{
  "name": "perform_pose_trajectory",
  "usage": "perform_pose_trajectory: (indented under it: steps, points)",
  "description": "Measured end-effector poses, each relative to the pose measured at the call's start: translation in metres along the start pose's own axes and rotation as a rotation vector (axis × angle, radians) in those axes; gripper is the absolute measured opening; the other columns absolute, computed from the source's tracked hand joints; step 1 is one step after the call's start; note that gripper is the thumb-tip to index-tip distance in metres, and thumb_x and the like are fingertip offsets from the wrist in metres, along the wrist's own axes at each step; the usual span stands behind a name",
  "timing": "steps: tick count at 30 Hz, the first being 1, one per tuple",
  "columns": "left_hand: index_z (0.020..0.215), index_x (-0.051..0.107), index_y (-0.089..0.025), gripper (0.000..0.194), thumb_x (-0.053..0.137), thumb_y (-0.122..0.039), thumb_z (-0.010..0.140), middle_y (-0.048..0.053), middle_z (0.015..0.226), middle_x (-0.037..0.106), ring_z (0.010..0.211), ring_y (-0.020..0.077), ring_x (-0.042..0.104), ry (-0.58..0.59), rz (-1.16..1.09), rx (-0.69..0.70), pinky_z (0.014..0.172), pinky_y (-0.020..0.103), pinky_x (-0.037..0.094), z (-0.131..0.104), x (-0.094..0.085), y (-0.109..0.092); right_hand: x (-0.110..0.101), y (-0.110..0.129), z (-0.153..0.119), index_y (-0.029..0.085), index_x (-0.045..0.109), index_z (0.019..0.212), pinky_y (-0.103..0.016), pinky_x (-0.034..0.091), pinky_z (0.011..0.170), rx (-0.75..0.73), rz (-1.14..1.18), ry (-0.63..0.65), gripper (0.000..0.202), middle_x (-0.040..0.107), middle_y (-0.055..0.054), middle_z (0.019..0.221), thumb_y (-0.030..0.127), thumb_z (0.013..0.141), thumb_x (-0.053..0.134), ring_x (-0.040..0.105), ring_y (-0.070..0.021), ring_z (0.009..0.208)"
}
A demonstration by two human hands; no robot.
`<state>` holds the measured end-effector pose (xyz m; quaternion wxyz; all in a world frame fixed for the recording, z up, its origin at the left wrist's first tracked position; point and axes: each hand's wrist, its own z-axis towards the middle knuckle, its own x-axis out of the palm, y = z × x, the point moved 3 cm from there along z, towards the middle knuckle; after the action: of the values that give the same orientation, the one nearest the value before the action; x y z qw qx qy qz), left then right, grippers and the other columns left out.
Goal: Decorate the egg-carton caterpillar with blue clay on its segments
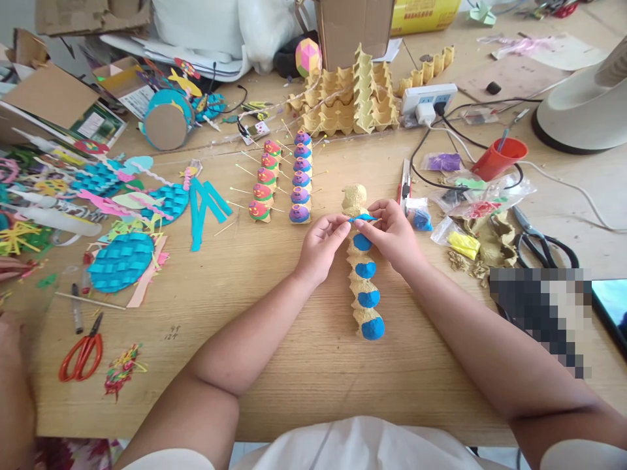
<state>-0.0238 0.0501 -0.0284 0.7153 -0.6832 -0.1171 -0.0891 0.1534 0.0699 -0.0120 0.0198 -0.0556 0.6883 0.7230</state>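
A strip of egg-carton cups point(354, 197) lies lengthwise in front of me. Several of its cups carry a smooth patch of blue clay point(372, 328) on one side, while the farthest cup is bare. Over the second-farthest cup, a thin piece of blue clay point(361, 217) is pinched at its left end by my left hand point(321, 247) and at its right end by my right hand point(396, 234). Both thumbs and forefingers are closed on it. Whether the clay is stuck to that cup is hard to tell.
Two decorated egg-carton caterpillars point(300, 177) stand to the left. Orange scissors point(83, 356), woven blue paper crafts point(122, 261) and another person's arm point(14, 385) are farther left. On the right are a utility knife point(405, 179), clay packets point(463, 244), black scissors point(548, 248) and a red cup point(497, 160).
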Motion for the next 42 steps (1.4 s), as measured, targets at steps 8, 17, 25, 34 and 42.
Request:
perform_pose_trajectory:
  steps: [8, 17, 25, 34, 42]
  points:
    - [0.097, 0.079, -0.024, 0.054, 0.107, -0.063, 0.074, 0.001, 0.1, 0.08, 0.098, 0.0145, 0.075, -0.049, -0.076, 0.024, 0.096, 0.029, 0.06, 0.0, 0.005, -0.002, 0.003, 0.004, -0.002, 0.029, 0.059, 0.108, -0.029, 0.042, 0.054, 0.033, 0.045, 0.021, 0.071, 0.065, 0.001, 0.105, 0.066, 0.07, 0.106, 0.049, -0.0098, 0.063]
    - [0.096, 0.077, -0.023, 0.038, 0.104, -0.046, 0.082, 0.0, 0.098, 0.08, 0.098, 0.0148, 0.074, -0.102, -0.087, -0.025, 0.1, 0.029, 0.058, 0.0, 0.004, -0.003, 0.004, 0.001, -0.002, 0.029, 0.061, 0.11, -0.029, 0.04, 0.059, 0.019, 0.112, 0.054, 0.065, 0.064, 0.001, 0.098, 0.077, 0.083, 0.095, 0.05, -0.0128, 0.069]
    - [0.102, 0.081, -0.028, 0.046, 0.089, -0.072, 0.092, 0.004, 0.103, 0.086, 0.103, 0.0247, 0.082, -0.033, -0.162, -0.07, 0.086, 0.035, 0.061, -0.004, 0.005, -0.006, 0.004, 0.014, -0.003, 0.029, 0.057, 0.102, -0.03, 0.04, 0.063, 0.022, 0.237, 0.051, 0.054, 0.057, 0.004, 0.083, 0.075, 0.093, 0.085, 0.047, -0.0147, 0.069]
    - [0.116, 0.081, -0.027, 0.04, 0.07, -0.064, 0.107, 0.008, 0.123, 0.088, 0.136, 0.0328, 0.078, 0.11, -0.29, -0.221, 0.114, 0.048, 0.062, -0.008, 0.012, -0.014, 0.004, 0.011, -0.001, 0.03, 0.058, 0.105, -0.032, 0.039, 0.063, -0.059, 0.174, 0.045, 0.05, 0.057, 0.003, 0.085, 0.077, 0.1, 0.076, 0.045, -0.0154, 0.068]
    - [0.109, 0.079, -0.026, 0.041, 0.061, -0.063, 0.112, 0.009, 0.127, 0.087, 0.146, 0.033, 0.074, 0.045, -0.388, -0.327, 0.125, 0.051, 0.058, -0.01, 0.015, -0.023, -0.003, 0.019, -0.008, 0.028, 0.072, 0.116, -0.039, 0.051, 0.072, -0.32, -0.141, -0.082, 0.041, 0.064, -0.004, 0.1, 0.068, 0.108, 0.072, 0.057, -0.0203, 0.081]
